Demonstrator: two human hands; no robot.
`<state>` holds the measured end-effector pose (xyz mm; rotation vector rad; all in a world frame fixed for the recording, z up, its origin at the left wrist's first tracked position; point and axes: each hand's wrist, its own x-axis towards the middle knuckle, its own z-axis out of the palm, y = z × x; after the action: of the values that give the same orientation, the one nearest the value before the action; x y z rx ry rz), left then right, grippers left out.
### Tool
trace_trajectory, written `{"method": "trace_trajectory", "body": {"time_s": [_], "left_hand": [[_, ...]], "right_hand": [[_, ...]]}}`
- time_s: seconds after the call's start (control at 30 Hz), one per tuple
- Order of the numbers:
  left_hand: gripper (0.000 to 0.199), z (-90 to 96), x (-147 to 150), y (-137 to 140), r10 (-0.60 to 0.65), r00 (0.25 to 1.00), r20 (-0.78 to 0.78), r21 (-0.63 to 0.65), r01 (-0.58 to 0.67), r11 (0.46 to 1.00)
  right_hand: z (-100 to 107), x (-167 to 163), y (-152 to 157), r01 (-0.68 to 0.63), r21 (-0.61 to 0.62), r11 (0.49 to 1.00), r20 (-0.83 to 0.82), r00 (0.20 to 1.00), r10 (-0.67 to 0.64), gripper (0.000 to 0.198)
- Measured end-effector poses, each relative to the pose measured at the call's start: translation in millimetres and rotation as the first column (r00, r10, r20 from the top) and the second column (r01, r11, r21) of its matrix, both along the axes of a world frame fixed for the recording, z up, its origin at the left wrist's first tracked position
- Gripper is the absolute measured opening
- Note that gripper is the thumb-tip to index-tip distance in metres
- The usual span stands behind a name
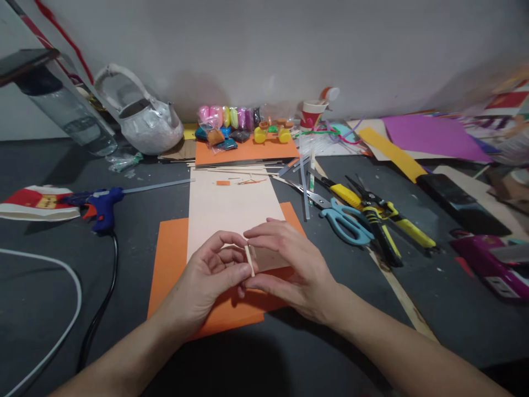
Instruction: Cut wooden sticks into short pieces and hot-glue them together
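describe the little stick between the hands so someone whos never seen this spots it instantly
On the dark table, find the orange paper nearest the person. Above it, the left hand and right hand face each other. Between them is the short pale stick, set apart from the longer sticks lying farther back by being held up off the table.

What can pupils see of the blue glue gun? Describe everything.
The glue gun looks plastic: blue body, orange trigger. It lies on its side on the dark table, its front end overlapping red-and-white paper in view. A pale stick extends from its rear; a black cord leaves its handle. Nobody touches it.
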<state>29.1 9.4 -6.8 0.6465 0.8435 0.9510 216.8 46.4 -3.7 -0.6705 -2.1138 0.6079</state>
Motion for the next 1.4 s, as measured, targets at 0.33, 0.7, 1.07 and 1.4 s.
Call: {"method": "trace_trajectory", "body": {"time_s": [0.33, 0.7, 1.07, 1.4], "left_hand": [[0.018, -0.8, -1.7, -0.4, -0.031, 1.0, -0.001, 0.036, 0.031, 0.999], [0.028, -1.7, -3.7, 7.9, -0.098, 0.995, -0.028, -0.059, 0.097, 0.994], [0.035, -7.4, -6.0, 5.1, -0.262, 0.96, 0.096, -0.103, 0.271, 0.957], [0.043, -7.2, -2.6, 1.9, -0.306, 0.918, 0.251, -0.046, 0.327, 0.944]], "right_hand": [[2.0, 1.2, -2.2, -0.029, -0.055, 0.998, 0.012, 0.999, 0.029, 0.037], [1.9, 6.9, 0.3, 0.002, 0.197, 0.98, 0.112, 0.993, -0.025, 0.026], [1.5, 5.9, -1.0, -0.057, 0.385, 0.921, 0.167, 0.986, -0.008, 0.015], [3.7, 5.1, -8.5, -0.064, 0.003, 0.998, -0.147, 0.987, 0.064, 0.011]]}}
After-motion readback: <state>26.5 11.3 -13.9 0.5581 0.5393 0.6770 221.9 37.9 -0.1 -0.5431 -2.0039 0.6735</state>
